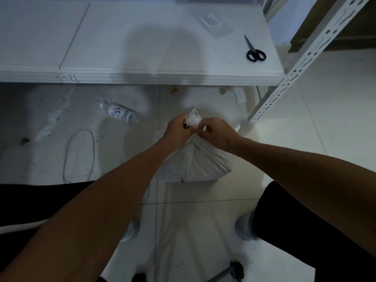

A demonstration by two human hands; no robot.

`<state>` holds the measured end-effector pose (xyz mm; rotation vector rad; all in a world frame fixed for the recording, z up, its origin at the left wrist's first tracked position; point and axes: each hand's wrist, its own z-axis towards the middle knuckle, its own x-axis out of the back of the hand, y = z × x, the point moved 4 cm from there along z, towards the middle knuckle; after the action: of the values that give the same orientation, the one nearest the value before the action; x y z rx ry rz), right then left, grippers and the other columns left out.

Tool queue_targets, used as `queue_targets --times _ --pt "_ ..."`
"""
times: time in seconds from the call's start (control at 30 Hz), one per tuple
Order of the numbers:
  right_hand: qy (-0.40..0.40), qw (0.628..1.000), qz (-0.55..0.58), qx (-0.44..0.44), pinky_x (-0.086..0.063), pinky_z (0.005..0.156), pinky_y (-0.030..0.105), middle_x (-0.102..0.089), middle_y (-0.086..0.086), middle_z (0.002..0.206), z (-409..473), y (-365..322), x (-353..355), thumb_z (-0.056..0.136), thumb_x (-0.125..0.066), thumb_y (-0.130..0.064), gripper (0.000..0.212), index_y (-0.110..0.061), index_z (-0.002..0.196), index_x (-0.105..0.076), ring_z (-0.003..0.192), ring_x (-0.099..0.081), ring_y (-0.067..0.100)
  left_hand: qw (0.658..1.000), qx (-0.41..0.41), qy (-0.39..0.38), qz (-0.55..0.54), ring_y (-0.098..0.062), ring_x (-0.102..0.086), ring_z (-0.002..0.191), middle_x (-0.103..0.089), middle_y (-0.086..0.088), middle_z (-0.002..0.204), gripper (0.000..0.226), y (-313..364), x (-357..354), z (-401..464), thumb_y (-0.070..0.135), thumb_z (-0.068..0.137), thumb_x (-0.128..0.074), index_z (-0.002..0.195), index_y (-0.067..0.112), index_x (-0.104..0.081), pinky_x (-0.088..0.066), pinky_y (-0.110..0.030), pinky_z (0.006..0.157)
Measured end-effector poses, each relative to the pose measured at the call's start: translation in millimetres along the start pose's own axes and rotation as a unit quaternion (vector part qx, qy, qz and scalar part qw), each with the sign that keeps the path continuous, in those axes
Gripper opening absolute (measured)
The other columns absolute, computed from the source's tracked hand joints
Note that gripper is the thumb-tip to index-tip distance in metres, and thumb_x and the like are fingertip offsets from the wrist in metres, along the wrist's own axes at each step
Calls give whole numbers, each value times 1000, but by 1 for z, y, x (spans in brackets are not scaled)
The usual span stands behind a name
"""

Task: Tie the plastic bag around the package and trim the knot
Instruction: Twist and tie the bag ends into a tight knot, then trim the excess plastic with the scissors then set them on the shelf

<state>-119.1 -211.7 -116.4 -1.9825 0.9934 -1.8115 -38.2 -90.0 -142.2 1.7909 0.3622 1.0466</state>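
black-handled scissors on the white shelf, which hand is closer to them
Right. The right hand grips the white plastic bag's neck below the black-handled scissors; the left hand sits farther left.

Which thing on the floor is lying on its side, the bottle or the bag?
The bottle. It lies flat on the floor, left of the hands, cap pointing up-left. The white bag sits upright, its gathered top pinched by the left hand and right hand.

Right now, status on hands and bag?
Left hand and right hand gripping white plastic bag neck. Black-handled scissors untouched on white table.
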Motion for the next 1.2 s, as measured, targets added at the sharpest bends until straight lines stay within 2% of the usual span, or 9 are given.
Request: queue_targets --times 0.17,0.27,0.4,0.53,0.7,0.8,0.9,1.03,1.2 --pt "-25 1000 2 -13 -37 69 26 -63 2 88 -4 -2 -7 95 -56 -19 18 -8 101 -68 70 -55 14 998 -20 3 60 -7 -54 67 -62 2 82 16 2 2 -3 20 85 -69 93 9 -60 -36 -6 55" --pt "-16 1000 -4 -16 -49 80 36 -70 11 102 -1 1 -14 91 -53 -11 19 -7 100 -69 93 -64 29 997 -37 -2 63 -12 -57 68 -65 -7 84 14 4 -6 -6 19 91 -61 94 6 -55 -34 -14 52" --pt "8 999 -13 -29 -48 87 41 -66 11 103 -1 10 -19 87 -60 -8 20 -17 98 -73 99 -59 32 998 -33 -18 58 -23 -63 81 -68 -10 90 16 0 -13 -5 19 93 -58 102 6 -59 -41 -18 60" --pt "56 996 -63 -39 -34 90 39 -54 6 107 5 16 -15 89 -66 -23 14 -30 98 -74 107 -45 29 1000 -8 -7 22 -13 -62 89 -70 -6 103 29 -6 -9 1 13 86 -68 115 9 -63 -37 1 64" --pt "61 996 -62 -13 -37 91 40 -47 0 97 13 15 -5 84 -70 -31 9 -27 93 -72 106 -46 28 994 48 -26 -93 -23 -70 93 -73 -8 102 43 -17 0 3 19 70 -83 108 6 -68 -56 -38 85" --pt "61 991 -115 33 -39 88 39 -54 4 99 15 12 11 85 -69 -29 12 -22 95 -70 103 -49 29 993 58 0 -101 -24 -72 92 -76 -7 98 41 -22 -1 3 21 66 -86 103 11 -72 -58 -44 86" --pt "176 957 -186 134 -47 77 44 -58 13 95 23 2 54 87 -59 -16 13 -11 95 -68 89 -53 33 990 61 23 -122 -23 -71 86 -76 -9 95 37 -28 -3 8 20 63 -87 95 10 -73 -57 -44 85" --pt "356 930 -93 4 -49 90 39 -58 17 112 56 22 141 96 -49 -18 23 -7 107 -66 103 -57 31 984 76 29 -156 -18 -68 80 -75 -14 95 34 -30 -6 9 2 67 -84 97 -2 -70 -54 -33 79" --pt "304 925 -142 -177 -49 87 42 -63 23 110 97 72 185 97 -44 -20 31 3 104 -64 100 -61 38 975 86 14 -204 -12 -70 77 -76 3 86 27 -35 -10 11 -3 72 -79 95 10 -71 -54 -16 67"
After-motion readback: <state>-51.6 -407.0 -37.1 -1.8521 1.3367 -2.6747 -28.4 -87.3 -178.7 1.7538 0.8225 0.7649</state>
